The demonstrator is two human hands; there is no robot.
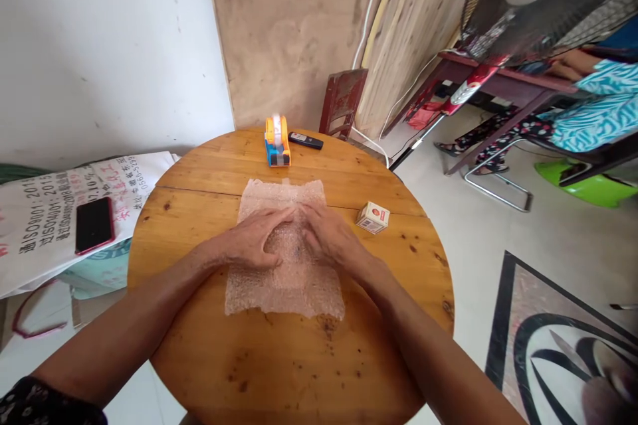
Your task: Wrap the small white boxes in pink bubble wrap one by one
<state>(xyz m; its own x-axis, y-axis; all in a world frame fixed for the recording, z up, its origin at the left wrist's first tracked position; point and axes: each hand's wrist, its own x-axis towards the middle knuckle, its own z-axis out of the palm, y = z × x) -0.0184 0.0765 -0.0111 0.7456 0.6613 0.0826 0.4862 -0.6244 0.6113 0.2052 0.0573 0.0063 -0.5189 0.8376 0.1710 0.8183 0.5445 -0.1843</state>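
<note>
A sheet of clear bubble wrap (286, 289) lies on the round wooden table (239, 372). My left hand (254, 236) rests on it with fingers stretched forward and the thumb spread apart. Opposite, my right hand (326, 232) also lies on the wrap, its fingers extended and slightly bent. The fingertips of both hands come close together near the sheet's upper middle. Whether anything lies under the wrap between them, I cannot tell. To the right of the sheet sits a small printed cardboard box (373, 217). Beyond the sheet stands an orange and blue tape dispenser (277, 146).
Next to the dispenser lies a small black device (305, 141). On the left, a phone (94, 226) rests on a printed white sack (144, 172). A wooden chair (343, 103) stands behind the table, with a standing fan (538, 0) and a seated person (593, 103) at right.
</note>
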